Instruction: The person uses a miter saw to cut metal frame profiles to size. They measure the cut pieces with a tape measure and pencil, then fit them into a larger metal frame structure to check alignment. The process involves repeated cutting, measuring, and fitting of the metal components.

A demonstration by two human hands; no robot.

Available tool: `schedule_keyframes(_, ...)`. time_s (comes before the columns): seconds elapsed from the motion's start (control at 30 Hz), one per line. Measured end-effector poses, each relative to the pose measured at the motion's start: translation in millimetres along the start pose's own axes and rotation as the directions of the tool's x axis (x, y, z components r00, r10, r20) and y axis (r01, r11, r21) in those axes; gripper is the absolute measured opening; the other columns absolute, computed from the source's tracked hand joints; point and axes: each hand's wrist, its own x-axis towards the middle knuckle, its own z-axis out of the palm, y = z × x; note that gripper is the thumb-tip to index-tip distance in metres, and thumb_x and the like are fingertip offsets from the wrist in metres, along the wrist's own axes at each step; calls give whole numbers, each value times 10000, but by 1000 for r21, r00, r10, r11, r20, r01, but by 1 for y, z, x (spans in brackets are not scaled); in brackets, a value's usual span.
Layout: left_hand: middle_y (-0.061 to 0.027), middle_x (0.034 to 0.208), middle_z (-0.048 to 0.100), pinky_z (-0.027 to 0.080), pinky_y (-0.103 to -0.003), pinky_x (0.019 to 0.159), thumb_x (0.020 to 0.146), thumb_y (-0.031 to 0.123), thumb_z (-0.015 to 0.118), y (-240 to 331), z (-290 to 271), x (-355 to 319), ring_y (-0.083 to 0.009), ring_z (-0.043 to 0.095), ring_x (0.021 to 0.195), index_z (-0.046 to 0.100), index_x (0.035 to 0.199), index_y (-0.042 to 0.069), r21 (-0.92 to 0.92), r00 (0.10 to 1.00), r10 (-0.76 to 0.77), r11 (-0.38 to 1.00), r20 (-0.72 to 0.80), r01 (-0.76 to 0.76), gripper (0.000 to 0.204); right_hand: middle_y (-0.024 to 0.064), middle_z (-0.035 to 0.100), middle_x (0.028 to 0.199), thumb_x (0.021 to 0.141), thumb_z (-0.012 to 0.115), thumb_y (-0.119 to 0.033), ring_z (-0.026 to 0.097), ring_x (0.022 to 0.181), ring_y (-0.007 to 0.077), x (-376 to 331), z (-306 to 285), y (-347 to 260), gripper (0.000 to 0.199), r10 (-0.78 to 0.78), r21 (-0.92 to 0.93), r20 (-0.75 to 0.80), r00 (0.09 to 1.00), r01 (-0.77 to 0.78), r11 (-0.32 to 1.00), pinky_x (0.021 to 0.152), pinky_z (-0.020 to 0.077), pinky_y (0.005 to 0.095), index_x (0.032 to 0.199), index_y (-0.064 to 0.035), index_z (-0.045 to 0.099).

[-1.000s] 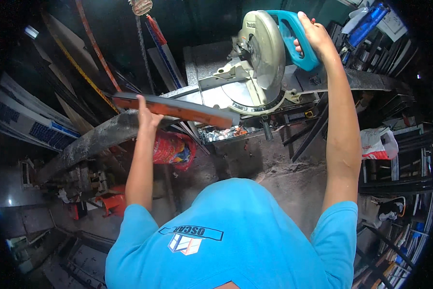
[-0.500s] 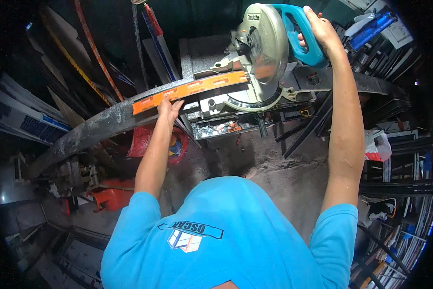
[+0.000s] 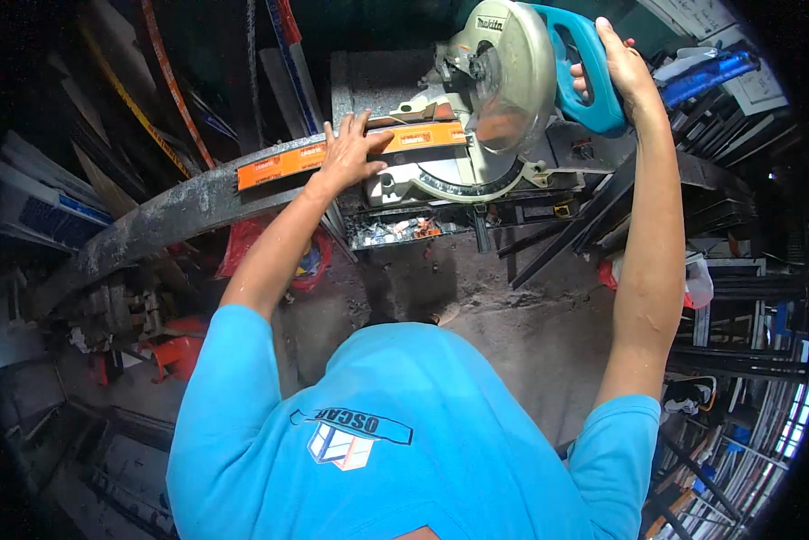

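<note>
A miter saw (image 3: 501, 67) with a pale green guard stands on the bench, its head raised. My right hand (image 3: 613, 76) is closed around the teal saw handle (image 3: 593, 99). A long narrow profile strip with orange film (image 3: 283, 165) lies across the saw table, its right end next to the blade guard. My left hand (image 3: 350, 155) rests on top of the strip left of the saw, its fingers stretched out and spread, the palm covering part of the film.
A long grey bench beam (image 3: 143, 227) runs to the left. Lengths of profile lean behind it. Under the saw is a tray of offcuts (image 3: 395, 232); a red bag (image 3: 247, 247) sits below the bench. Stacked profiles (image 3: 737, 360) stand at the right.
My left hand has gone from holding the strip's front edge to lying spread over its top, farther right. My right hand stays on the saw handle. The view has shifted slightly.
</note>
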Motion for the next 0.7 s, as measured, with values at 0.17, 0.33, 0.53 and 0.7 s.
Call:
schedule_keyframes(0.17,-155,1366,506,472,-489,930,765,123,738,-27,37,18,-360,576,1162,659,1247,333,-171,996,72,982,-53,-80,532,182,687,822,946,475,-617,683,622,205,-3,0,-2,704,67,43,64,996,-70,997,549,582,317,1037,60,645)
schedule_keyframes(0.33,-164,1281,537,473,-481,872,795,135,717,-18,38,17,-344,592,1107,643,1267,339,-62,987,79,994,-143,-88,519,147,676,806,958,457,-608,657,604,192,-1,-7,-7,698,209,8,151,966,-212,977,534,562,305,1058,63,620)
schedule_keyframes(0.53,-156,1319,513,415,-485,926,851,148,666,-15,41,16,-306,557,1143,600,1307,396,-43,996,18,999,-88,-22,524,72,624,707,965,452,-603,584,546,151,-13,3,-4,616,139,5,103,985,-140,990,508,515,306,866,-22,629)
schedule_keyframes(0.7,-160,1200,545,434,-462,830,837,144,676,-12,35,18,-320,574,1084,615,1298,382,-58,998,10,998,-60,-13,523,104,642,679,956,457,-599,597,526,171,-21,0,8,671,152,-28,41,988,-151,988,505,517,302,832,27,664)
